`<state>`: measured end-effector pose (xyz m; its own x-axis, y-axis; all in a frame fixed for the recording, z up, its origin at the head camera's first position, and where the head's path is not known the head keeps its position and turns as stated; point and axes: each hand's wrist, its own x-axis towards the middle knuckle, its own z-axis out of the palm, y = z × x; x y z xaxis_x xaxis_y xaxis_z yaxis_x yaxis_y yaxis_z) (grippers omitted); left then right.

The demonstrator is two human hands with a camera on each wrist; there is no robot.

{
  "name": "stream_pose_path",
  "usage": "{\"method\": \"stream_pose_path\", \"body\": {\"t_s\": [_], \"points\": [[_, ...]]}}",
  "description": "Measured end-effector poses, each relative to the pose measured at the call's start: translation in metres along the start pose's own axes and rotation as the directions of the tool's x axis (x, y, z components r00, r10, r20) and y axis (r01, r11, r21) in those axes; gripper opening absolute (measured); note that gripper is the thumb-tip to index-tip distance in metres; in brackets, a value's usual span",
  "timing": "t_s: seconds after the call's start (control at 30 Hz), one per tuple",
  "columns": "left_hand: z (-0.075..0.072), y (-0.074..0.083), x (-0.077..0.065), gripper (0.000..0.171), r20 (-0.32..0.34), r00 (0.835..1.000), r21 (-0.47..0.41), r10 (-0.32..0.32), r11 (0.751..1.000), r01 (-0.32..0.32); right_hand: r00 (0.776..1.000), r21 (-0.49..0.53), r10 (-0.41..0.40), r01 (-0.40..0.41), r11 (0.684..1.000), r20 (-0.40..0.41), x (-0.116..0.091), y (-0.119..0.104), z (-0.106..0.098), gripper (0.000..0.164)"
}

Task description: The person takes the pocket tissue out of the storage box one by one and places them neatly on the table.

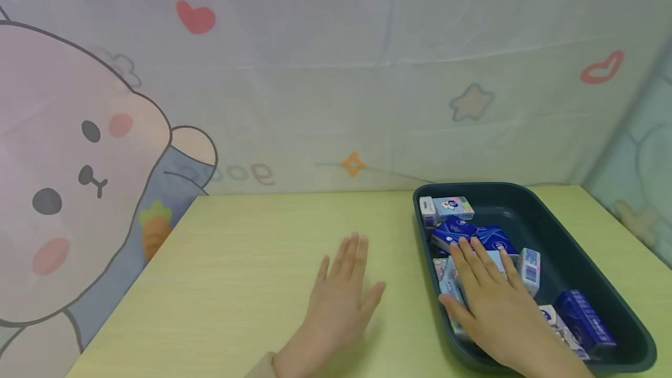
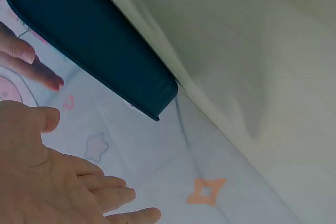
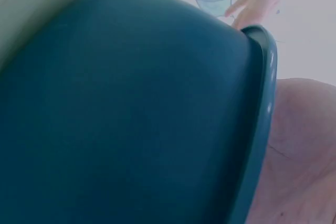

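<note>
pictured at a smooth, pale yellow tabletop (image 1: 252,284), beside a round-cornered dark teal plastic tray (image 1: 569,232), seemingly well stocked already; impossible to tell what remains. posed with right hand (image 1: 499,311) over the tray and left hand (image 1: 338,302) beside it, straight-fingered, clasping nothing. loaded loosely, far-left corner to near end, with boxy, shiny tissue packs (image 1: 584,319).

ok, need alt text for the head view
A person's right hand is over small blue and white packs in a dark teal tray, fingers extended. The left hand is open, left of the tray, above a pale yellow table. Behind hangs a pale cloth printed with a large cartoon animal.
</note>
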<state>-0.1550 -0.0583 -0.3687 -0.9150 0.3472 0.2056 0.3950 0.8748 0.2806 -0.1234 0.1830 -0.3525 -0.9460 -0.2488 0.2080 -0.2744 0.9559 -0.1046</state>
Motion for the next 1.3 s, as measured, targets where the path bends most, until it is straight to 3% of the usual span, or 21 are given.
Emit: {"method": "stream_pose_path", "body": {"t_s": [0.3,0.53,0.8,1.0,1.13,1.3], "points": [[0.013,0.011,0.006,0.071,-0.037,0.997,-0.012,0.064,0.998,-0.064,1.000,0.038,0.022,-0.021,0.999,-0.007,0.002,0.007,-0.014,0.082],[0.018,0.028,0.016,0.070,-0.071,0.990,0.006,0.120,0.993,-0.120,0.999,0.044,0.032,-0.031,0.999,-0.022,0.003,0.013,-0.020,0.082],[0.019,0.044,0.021,0.074,-0.010,0.986,-0.053,0.164,0.985,-0.164,0.998,0.087,0.049,-0.045,0.995,-0.050,0.002,0.027,-0.029,0.080],[0.024,0.047,0.026,0.076,0.053,0.961,-0.174,0.272,0.950,-0.259,0.993,0.098,0.054,-0.043,0.994,-0.109,0.001,0.046,-0.037,0.079],[0.025,0.051,0.029,0.081,0.091,0.943,-0.192,0.320,0.935,-0.299,0.995,0.135,0.070,-0.060,0.989,-0.065,0.001,0.063,-0.042,0.080],[0.023,0.058,0.031,0.091,0.142,0.933,-0.158,0.329,0.939,-0.307,0.997,0.202,0.080,-0.078,0.976,-0.004,0.000,0.086,-0.048,0.080]]}}
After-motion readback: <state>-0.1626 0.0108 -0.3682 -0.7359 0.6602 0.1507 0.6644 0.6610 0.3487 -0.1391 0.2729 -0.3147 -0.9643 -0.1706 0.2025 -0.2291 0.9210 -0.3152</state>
